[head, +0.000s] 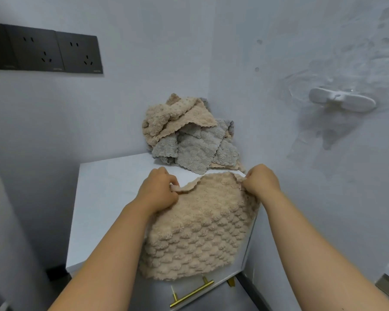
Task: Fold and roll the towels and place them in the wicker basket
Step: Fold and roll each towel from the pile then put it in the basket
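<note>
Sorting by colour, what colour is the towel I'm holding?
The towel is beige, bumpy-textured; clearest in the head view.

On the cabinet, one spread towel and one pile are counted; the pile's towels cannot be numbered. Two hands are seen over it — left hand, right hand. One handle is fixed below.

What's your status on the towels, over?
Left hand and right hand each pinch a far corner of beige towel. Crumpled towel pile behind. Basket not in view.

left hand and right hand pinching beige towel corners, towel pile behind
</note>
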A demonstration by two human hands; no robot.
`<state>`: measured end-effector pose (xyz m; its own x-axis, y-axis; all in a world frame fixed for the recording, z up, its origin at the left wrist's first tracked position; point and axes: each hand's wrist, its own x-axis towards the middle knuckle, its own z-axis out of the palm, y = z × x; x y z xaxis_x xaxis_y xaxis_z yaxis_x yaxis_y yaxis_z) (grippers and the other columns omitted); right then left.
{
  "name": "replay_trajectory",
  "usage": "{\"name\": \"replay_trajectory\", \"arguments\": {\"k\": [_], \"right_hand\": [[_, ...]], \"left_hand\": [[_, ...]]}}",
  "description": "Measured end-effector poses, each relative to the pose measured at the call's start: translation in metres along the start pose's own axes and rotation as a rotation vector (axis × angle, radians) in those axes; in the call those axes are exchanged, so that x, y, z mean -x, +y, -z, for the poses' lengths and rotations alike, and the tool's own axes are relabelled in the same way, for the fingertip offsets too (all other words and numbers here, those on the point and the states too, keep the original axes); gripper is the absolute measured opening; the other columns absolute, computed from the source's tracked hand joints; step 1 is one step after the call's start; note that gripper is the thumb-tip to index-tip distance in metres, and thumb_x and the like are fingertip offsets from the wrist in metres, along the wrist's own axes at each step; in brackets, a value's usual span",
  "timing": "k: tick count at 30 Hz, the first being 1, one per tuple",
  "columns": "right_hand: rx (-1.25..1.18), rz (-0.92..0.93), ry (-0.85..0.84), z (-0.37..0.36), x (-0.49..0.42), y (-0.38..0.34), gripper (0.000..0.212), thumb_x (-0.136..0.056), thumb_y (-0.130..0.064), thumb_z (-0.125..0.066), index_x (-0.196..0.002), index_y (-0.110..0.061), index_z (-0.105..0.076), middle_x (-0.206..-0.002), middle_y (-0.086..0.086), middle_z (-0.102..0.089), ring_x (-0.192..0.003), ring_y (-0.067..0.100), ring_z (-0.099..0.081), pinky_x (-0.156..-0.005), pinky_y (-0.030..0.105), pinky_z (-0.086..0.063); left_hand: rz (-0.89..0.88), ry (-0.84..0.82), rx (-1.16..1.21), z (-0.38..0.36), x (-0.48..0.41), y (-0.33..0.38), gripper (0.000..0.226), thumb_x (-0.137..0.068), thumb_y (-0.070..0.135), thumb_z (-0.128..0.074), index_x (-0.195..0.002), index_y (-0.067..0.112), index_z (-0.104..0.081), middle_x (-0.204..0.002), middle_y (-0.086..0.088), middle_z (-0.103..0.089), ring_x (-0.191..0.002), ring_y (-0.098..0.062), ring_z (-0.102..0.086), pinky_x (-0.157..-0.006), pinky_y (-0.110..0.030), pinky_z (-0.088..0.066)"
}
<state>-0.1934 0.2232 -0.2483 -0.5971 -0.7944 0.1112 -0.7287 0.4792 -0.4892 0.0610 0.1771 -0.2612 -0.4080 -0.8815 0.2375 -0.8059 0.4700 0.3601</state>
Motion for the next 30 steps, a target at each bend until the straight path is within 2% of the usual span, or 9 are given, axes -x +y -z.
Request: {"name": "replay_trajectory", "arguments": {"k": [3,8,11,15,18,20,24,27,30], "right_hand": [[-0.019,-0.018,-0.009,0.011,0.0,-0.003,0.015,-0.077,-0.019,-0.064,-0.069,-0.007,-0.06,-0.07,0.009,-0.06,-0.063,0.027,-0.052,-0.054,0.023,-0.037],[-0.068,-0.069,-0.347,0.035,0.01,-0.016,0.041,-0.08,-0.011,-0.067,-0.052,-0.009,-0.037,-0.046,0.005,-0.038,-0.044,0.02,-0.032,-0.046,0.023,-0.026],[-0.048,-0.074,-0.437,0.044,0.011,-0.02,0.036,-0.084,-0.008,-0.063,-0.055,-0.008,-0.042,-0.052,0.007,-0.039,-0.045,0.02,-0.032,-0.048,0.024,-0.029],[-0.099,-0.008,-0.238,0.02,0.004,-0.023,0.014,-0.075,-0.005,-0.057,-0.066,-0.003,-0.068,-0.066,0.01,-0.068,-0.063,0.026,-0.067,-0.067,0.03,-0.056],[-0.066,0.11,-0.132,0.001,0.01,-0.024,0.03,-0.076,-0.036,-0.068,-0.078,-0.008,-0.058,-0.079,0.005,-0.064,-0.075,0.026,-0.061,-0.06,0.027,-0.047],[0.064,0.143,-0.116,-0.004,0.014,-0.025,0.043,-0.073,-0.046,-0.073,-0.084,-0.012,-0.049,-0.08,0.003,-0.056,-0.074,0.024,-0.052,-0.051,0.027,-0.033],[0.199,0.168,0.088,-0.008,0.005,-0.023,0.014,-0.084,-0.019,-0.061,-0.094,-0.009,-0.061,-0.099,0.012,-0.06,-0.084,0.031,-0.057,-0.063,0.028,-0.038],[0.139,0.137,0.162,-0.008,-0.01,-0.027,0.015,-0.088,-0.017,-0.057,-0.094,-0.005,-0.065,-0.101,0.015,-0.06,-0.093,0.034,-0.06,-0.065,0.029,-0.038],[0.026,0.063,0.196,-0.004,-0.022,-0.035,0.009,-0.085,-0.015,-0.06,-0.084,-0.007,-0.065,-0.086,0.014,-0.06,-0.086,0.033,-0.061,-0.061,0.026,-0.037]], "left_hand": [[0.13,0.09,0.092,0.005,0.0,0.001,0.016,-0.083,0.021,-0.059,-0.068,0.018,-0.064,-0.072,0.002,-0.056,-0.078,-0.022,-0.058,-0.061,-0.029,-0.044],[0.307,0.029,0.631,0.023,-0.007,0.0,0.026,-0.084,0.014,-0.061,-0.059,0.01,-0.055,-0.045,-0.001,-0.041,-0.043,-0.016,-0.036,-0.045,-0.02,-0.028],[0.371,0.006,0.568,0.031,-0.011,-0.012,0.035,-0.084,0.016,-0.064,-0.054,0.012,-0.046,-0.043,0.0,-0.038,-0.041,-0.016,-0.032,-0.045,-0.021,-0.024],[0.436,0.013,0.098,0.024,-0.011,-0.029,0.039,-0.086,0.039,-0.062,-0.059,0.012,-0.056,-0.061,-0.003,-0.059,-0.064,-0.023,-0.057,-0.058,-0.026,-0.041],[0.461,-0.002,0.033,0.013,-0.01,-0.029,0.036,-0.09,0.043,-0.056,-0.071,0.012,-0.061,-0.076,-0.004,-0.063,-0.075,-0.025,-0.059,-0.06,-0.027,-0.04],[0.452,0.036,-0.073,0.012,-0.008,-0.026,0.028,-0.092,0.036,-0.056,-0.078,0.012,-0.062,-0.08,-0.003,-0.062,-0.076,-0.024,-0.058,-0.056,-0.025,-0.037],[0.365,0.078,-0.371,0.019,-0.005,-0.022,0.011,-0.084,0.003,-0.053,-0.085,0.011,-0.061,-0.095,-0.006,-0.056,-0.092,-0.026,-0.058,-0.062,-0.026,-0.04],[0.381,0.161,-0.353,0.021,-0.008,-0.027,0.014,-0.079,-0.002,-0.053,-0.073,0.011,-0.056,-0.088,-0.006,-0.062,-0.08,-0.025,-0.06,-0.053,-0.023,-0.032],[0.474,0.246,-0.018,0.019,-0.014,-0.032,0.022,-0.079,0.001,-0.053,-0.077,0.015,-0.069,-0.079,-0.003,-0.067,-0.071,-0.025,-0.057,-0.057,-0.024,-0.039]]}}
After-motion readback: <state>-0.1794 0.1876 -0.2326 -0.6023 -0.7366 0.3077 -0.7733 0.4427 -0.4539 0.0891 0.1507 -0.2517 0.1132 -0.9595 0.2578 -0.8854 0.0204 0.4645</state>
